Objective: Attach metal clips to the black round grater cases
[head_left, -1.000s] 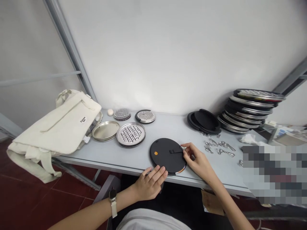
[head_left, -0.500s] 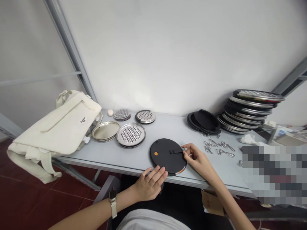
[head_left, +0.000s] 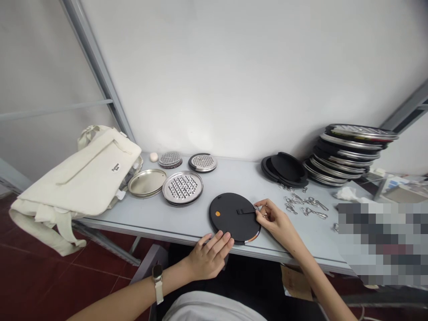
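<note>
A round black lid (head_left: 232, 215) with an orange dot and a short black strap lies flat at the table's front edge. My left hand (head_left: 210, 255) rests with fingers stretched flat against the lid's near rim, a watch on its wrist. My right hand (head_left: 276, 221) sits at the lid's right rim, fingers pinched on a small metal clip (head_left: 256, 207) at the strap's end.
Loose metal clips (head_left: 302, 206) lie right of the lid. Behind them stand a pile of black lids (head_left: 284, 169) and a tall stack of metal-rimmed discs (head_left: 351, 154). Perforated metal discs (head_left: 182, 187), a plain tin (head_left: 147, 182) and a white bag (head_left: 78, 178) sit left.
My right hand's fingers have curled in slightly at the lid's rim; the lid and my left hand stay where they were.
</note>
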Demonstrator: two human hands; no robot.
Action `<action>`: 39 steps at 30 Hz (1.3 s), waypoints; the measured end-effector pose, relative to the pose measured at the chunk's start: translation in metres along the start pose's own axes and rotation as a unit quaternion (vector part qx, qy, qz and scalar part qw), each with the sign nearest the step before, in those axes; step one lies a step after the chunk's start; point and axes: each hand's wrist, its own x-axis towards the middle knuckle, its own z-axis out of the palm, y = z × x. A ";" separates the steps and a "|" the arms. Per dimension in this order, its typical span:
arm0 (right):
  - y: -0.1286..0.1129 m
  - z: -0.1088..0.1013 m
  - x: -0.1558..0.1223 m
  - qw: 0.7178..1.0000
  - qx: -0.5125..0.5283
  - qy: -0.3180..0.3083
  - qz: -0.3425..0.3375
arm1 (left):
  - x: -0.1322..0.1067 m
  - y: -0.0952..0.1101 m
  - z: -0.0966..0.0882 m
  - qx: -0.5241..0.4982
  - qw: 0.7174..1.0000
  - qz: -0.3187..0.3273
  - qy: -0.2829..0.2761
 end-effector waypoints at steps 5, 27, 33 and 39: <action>0.000 0.000 0.001 1.000 0.008 0.005 -0.002 | 0.000 0.001 0.000 -0.010 1.000 -0.010 0.003; -0.003 -0.001 0.000 0.997 -0.010 0.074 -0.017 | 0.004 0.003 -0.004 -0.032 0.999 -0.021 0.008; -0.006 -0.002 0.001 0.995 -0.024 0.085 -0.043 | 0.031 -0.013 -0.026 -0.103 0.992 -0.049 0.055; -0.007 -0.004 0.002 0.993 -0.045 0.094 -0.045 | 0.053 -0.036 -0.043 -0.100 0.978 -0.112 -0.142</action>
